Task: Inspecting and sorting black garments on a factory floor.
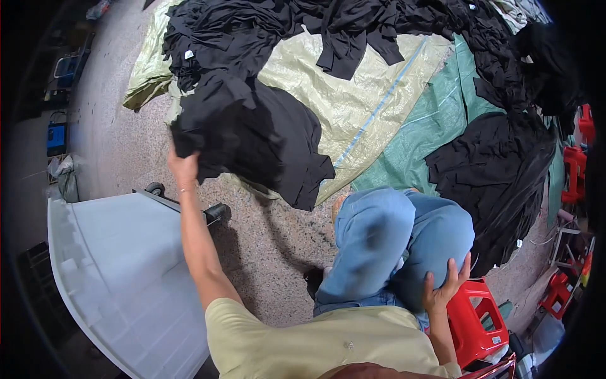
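Currently, my left hand (183,167) is stretched out far to the left, fingers closed on the edge of a black garment (233,132), which is bunched and blurred at its lifted part. That cloth lies over the left side of a pale yellow woven sheet (315,82) with a blue stripe; whether it is one piece or two overlapping, I cannot tell. My right hand (445,287) is loosely open, its fingers spread against the right knee of my blue jeans (379,221). Along the far side runs a heap of black clothes (233,38), some bearing small white labels. To the right, a green woven sheet (435,120) shows beside the yellow one, and a second black pile (492,158) rests partly over it. Near on my left stands a whitish plastic bin (132,252) on wheels; near on my right, a red plastic stool (476,316) stands on the speckled floor (271,234).
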Available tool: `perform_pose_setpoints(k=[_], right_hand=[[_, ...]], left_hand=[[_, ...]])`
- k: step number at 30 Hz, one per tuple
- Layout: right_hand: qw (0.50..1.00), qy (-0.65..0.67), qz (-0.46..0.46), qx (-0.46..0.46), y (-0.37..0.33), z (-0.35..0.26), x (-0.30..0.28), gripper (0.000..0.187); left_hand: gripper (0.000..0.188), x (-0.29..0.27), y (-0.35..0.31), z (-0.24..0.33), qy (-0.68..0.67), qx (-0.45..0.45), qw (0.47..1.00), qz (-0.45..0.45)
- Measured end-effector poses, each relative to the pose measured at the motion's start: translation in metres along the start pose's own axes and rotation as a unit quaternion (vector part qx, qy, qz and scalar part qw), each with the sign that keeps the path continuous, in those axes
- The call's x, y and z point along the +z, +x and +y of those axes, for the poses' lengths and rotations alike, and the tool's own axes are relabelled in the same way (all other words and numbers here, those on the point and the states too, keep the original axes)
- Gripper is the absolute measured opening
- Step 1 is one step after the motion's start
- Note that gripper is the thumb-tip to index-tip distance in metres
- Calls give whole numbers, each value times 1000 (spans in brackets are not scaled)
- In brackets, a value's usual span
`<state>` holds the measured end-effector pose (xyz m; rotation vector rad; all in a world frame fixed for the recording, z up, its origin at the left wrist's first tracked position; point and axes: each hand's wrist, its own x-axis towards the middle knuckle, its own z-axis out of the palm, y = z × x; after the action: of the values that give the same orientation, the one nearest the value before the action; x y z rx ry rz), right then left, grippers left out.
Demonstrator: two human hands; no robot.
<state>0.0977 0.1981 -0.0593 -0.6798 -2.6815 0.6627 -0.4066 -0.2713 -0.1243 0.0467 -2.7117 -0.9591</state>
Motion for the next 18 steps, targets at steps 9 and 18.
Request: perform_pose_setpoints(k=[9, 18], right_hand=[[999, 38, 14, -33, 16, -11, 7, 65], [987, 150, -4, -62, 29, -8, 11, 56]], left_hand=[[27, -265, 27, 28, -155, 206, 958, 129], [47, -248, -168, 251, -194, 276, 941, 17]])
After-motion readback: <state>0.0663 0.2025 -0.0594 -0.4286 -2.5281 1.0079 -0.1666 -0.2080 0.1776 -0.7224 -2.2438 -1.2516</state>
